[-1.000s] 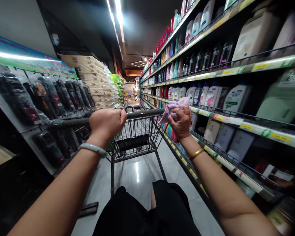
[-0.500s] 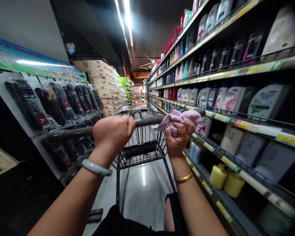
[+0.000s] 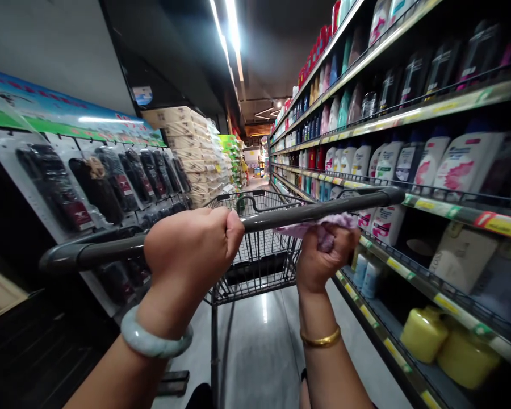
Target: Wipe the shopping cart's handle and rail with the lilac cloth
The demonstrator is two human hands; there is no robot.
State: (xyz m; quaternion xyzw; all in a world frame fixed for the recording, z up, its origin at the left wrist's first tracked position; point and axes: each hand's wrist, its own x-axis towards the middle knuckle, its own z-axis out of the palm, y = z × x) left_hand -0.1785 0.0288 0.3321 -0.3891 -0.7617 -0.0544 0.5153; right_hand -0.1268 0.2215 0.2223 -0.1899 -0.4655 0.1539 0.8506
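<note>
My left hand point(image 3: 191, 241) is wrapped round the dark grey handlebar point(image 3: 289, 216) of a shopping cart, left of its middle. A pale green bangle point(image 3: 155, 341) circles that wrist. My right hand point(image 3: 323, 258), with a gold bracelet point(image 3: 321, 339) at the wrist, is closed on a crumpled purple cloth point(image 3: 338, 222) just below the bar's right part. Whether the right fingers touch the bar cannot be made out. Beyond the bar lies the black wire basket point(image 3: 259, 275) of the cart.
Shelves of shampoo bottles point(image 3: 464, 165) line the right side, with yellow containers point(image 3: 423, 335) low down. At left, packaged dark items point(image 3: 96, 184) hang on a rack, with stacked wrapped packs point(image 3: 185, 153) behind. The grey tiled floor point(image 3: 255, 352) runs ahead between them.
My right hand and the cloth have gone from on top of the handlebar to below it. The bar appears closer and larger. My left hand keeps its grip, and the shelves have shifted right in view.
</note>
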